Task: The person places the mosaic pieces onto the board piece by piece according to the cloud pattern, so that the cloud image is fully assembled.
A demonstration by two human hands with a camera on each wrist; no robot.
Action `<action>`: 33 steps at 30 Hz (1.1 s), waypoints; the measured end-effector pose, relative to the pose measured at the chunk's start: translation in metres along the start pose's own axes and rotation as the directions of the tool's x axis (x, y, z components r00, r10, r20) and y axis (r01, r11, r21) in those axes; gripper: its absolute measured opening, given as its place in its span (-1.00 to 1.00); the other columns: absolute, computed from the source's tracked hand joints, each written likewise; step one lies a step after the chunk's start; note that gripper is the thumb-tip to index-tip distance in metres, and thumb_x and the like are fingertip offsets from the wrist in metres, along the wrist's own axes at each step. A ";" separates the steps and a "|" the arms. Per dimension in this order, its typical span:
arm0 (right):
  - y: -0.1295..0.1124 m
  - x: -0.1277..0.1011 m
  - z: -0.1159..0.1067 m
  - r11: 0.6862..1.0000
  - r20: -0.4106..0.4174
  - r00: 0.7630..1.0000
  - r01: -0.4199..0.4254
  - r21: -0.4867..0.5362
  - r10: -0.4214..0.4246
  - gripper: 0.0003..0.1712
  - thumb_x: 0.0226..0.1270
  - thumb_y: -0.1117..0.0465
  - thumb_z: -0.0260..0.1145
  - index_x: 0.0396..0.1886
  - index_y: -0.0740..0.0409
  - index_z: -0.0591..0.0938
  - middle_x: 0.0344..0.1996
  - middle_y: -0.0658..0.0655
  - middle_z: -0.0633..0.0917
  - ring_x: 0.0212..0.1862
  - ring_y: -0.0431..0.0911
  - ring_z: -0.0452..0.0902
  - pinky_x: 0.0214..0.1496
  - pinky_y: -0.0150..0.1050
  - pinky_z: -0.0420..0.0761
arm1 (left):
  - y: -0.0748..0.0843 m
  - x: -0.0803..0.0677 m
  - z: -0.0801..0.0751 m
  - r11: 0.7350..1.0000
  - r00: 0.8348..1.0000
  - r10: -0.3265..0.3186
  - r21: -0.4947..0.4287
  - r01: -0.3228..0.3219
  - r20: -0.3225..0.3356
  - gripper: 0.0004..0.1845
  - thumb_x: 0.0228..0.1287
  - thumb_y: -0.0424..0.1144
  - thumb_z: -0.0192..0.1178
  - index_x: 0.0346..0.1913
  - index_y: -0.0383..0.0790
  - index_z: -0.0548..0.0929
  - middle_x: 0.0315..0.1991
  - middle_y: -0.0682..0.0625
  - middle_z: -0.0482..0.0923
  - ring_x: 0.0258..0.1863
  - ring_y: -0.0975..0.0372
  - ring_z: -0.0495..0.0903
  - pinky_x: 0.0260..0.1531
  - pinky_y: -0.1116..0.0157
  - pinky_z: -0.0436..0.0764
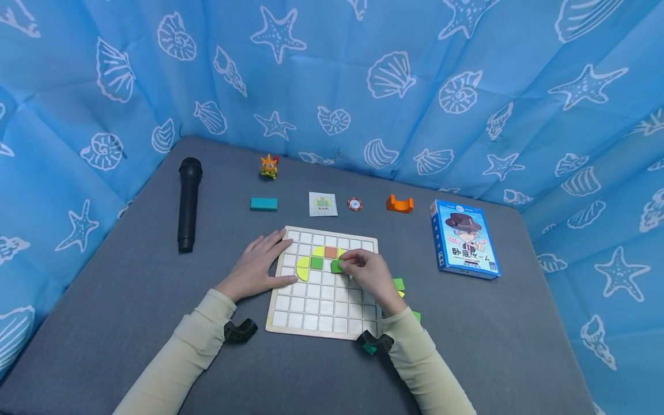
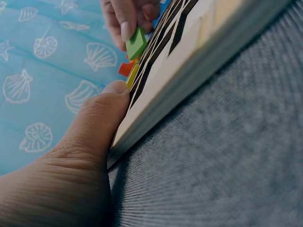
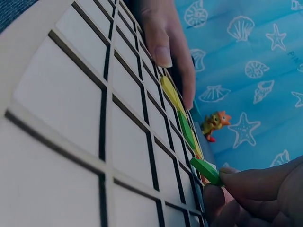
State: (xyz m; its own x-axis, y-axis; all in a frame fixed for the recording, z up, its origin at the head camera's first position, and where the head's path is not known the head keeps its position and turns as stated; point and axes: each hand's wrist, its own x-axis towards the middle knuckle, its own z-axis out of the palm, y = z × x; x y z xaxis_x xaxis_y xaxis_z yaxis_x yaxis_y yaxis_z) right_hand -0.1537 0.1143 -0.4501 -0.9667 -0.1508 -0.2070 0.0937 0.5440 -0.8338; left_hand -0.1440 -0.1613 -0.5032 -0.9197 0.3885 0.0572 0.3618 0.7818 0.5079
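Note:
A white wooden grid board [image 1: 312, 305] lies on the grey table. My left hand [image 1: 261, 266] rests along its left edge, thumb on the rim beside a yellow rounded piece [image 1: 302, 271]. Between thumb and fingers, my right hand [image 1: 370, 278] pinches a green square tile [image 1: 336, 266]; the right wrist view shows this tile [image 3: 206, 171] tilted just above the grid. Set in the cells are another green tile [image 1: 316, 263], a reddish-orange square tile [image 1: 330, 252] and a yellow curved piece [image 1: 318, 251]. More yellow shows partly behind the right fingers.
Loose green tiles [image 1: 398, 284] lie right of the board, partly hidden by the right arm. Behind it are a pattern card [image 1: 323, 204], a poker chip [image 1: 355, 204], a teal block [image 1: 263, 204], an orange block [image 1: 400, 204] and a small figurine [image 1: 268, 166]. A microphone [image 1: 189, 204] and game box [image 1: 464, 239] flank these.

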 end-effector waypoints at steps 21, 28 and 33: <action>-0.007 -0.004 0.013 0.998 0.004 0.999 0.033 -0.046 -0.033 -0.83 0.22 0.22 0.39 -0.19 0.10 0.67 -0.32 0.05 0.66 -0.30 -0.11 0.55 -0.33 -0.28 0.56 | -0.001 0.000 -0.001 1.000 1.000 0.013 -0.005 -0.013 -0.006 -0.04 0.12 0.40 0.13 0.49 -0.04 0.16 0.54 -0.01 -0.11 0.51 0.09 -0.06 0.46 0.00 -0.09; -0.008 -0.006 0.013 0.991 0.044 0.995 0.097 -0.092 -0.094 -0.70 0.12 0.26 0.47 -0.15 0.18 0.62 -0.31 0.09 0.62 -0.34 -0.12 0.49 -0.34 -0.28 0.49 | 0.000 -0.001 -0.002 1.000 1.000 0.016 0.006 -0.016 -0.002 -0.04 0.13 0.40 0.12 0.49 -0.06 0.17 0.54 -0.04 -0.09 0.51 0.07 -0.05 0.46 -0.01 -0.08; -0.009 -0.006 0.015 0.977 0.035 0.988 0.152 -0.151 -0.148 -0.72 0.12 0.31 0.45 -0.17 0.23 0.62 -0.32 0.12 0.59 -0.36 -0.10 0.44 -0.33 -0.26 0.46 | 0.000 0.000 0.000 1.000 1.000 0.016 0.006 -0.016 -0.007 -0.04 0.12 0.41 0.12 0.48 -0.05 0.17 0.54 -0.03 -0.09 0.51 0.08 -0.05 0.45 -0.01 -0.08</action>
State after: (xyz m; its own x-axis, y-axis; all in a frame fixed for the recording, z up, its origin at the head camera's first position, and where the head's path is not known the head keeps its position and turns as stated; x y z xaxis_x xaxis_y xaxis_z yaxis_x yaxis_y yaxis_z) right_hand -0.1454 0.0983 -0.4492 -0.9610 -0.2582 -0.0989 -0.0912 0.6335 -0.7683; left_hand -0.1440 -0.1618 -0.5031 -0.9148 0.3977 0.0713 0.3774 0.7784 0.5017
